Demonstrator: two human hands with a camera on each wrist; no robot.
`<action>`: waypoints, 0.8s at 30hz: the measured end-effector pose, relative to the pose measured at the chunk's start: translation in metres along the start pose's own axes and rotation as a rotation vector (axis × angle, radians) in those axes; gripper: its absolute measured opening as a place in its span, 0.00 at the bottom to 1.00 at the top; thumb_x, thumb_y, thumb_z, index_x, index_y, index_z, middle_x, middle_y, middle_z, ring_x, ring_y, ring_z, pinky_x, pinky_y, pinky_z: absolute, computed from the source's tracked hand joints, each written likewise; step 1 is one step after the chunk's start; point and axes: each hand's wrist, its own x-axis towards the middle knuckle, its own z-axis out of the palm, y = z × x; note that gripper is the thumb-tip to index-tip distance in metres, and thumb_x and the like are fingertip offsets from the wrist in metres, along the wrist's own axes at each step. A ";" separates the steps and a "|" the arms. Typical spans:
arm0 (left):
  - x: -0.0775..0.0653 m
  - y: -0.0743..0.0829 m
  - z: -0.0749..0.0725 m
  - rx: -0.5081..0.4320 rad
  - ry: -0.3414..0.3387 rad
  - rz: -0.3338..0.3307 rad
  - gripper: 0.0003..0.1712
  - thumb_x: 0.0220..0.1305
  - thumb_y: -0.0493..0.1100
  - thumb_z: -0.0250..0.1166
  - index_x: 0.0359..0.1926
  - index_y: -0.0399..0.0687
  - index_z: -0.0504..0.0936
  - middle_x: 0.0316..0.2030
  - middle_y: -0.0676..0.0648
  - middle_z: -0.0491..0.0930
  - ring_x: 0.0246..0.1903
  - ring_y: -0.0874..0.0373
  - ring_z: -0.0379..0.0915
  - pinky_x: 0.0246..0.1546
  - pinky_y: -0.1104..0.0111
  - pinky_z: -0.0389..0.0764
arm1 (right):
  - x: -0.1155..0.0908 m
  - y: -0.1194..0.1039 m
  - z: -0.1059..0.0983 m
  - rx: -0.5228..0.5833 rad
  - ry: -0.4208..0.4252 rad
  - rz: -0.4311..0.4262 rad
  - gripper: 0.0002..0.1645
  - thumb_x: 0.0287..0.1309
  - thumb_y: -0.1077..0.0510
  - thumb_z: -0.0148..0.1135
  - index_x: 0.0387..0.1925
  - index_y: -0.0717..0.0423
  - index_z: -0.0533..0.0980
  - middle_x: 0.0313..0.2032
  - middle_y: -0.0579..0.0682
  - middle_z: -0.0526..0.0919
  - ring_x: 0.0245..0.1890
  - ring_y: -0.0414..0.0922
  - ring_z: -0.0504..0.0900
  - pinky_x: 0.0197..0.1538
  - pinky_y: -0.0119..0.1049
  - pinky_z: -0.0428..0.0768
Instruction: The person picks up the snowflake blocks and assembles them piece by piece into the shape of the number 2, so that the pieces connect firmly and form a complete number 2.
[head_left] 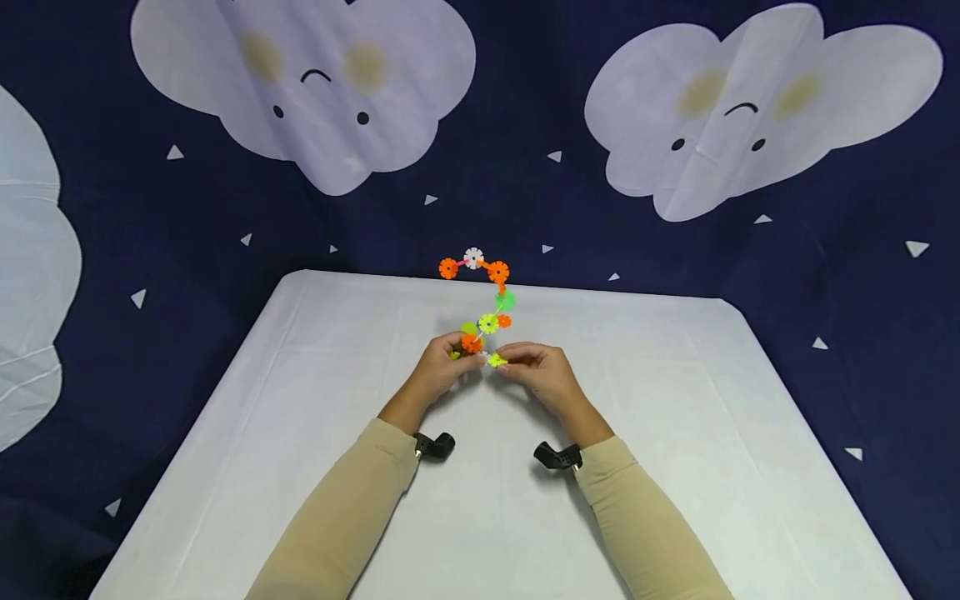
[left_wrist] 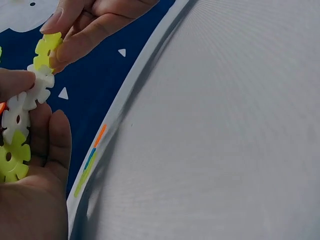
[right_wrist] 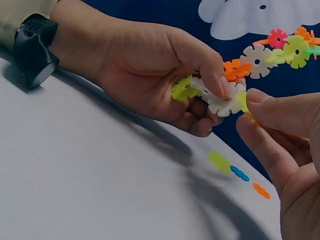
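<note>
My left hand [head_left: 448, 367] grips a linked chain of notched plastic snowflake discs. White discs [right_wrist: 226, 106] lie between its thumb and fingers, and a yellow-green disc [left_wrist: 14, 156] rests near the palm. Upward from that hand the chain bends, with orange [head_left: 498, 272], green [head_left: 506, 300] and white [head_left: 473, 258] discs along it. My right hand [head_left: 542, 372] pinches a yellow disc [left_wrist: 47, 50] between thumb and fingertips. In the left wrist view this disc meets the edge of a white disc [left_wrist: 41, 86]; whether their notches are fully joined I cannot tell.
Beyond the hands, near the far edge of the white table [head_left: 675, 400], lie loose discs: a yellow-green one [right_wrist: 219, 161], a blue one [right_wrist: 239, 173] and an orange one [right_wrist: 261, 190]. A dark blue cloth [head_left: 525, 108] with clouds hangs behind the table.
</note>
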 end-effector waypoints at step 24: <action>-0.005 0.005 0.003 0.123 -0.119 0.002 0.13 0.63 0.32 0.74 0.48 0.37 0.83 0.43 0.47 0.84 0.43 0.51 0.77 0.47 0.62 0.78 | -0.002 0.000 0.000 -0.062 -0.005 0.047 0.13 0.55 0.72 0.79 0.42 0.69 0.87 0.45 0.59 0.89 0.42 0.45 0.87 0.44 0.33 0.86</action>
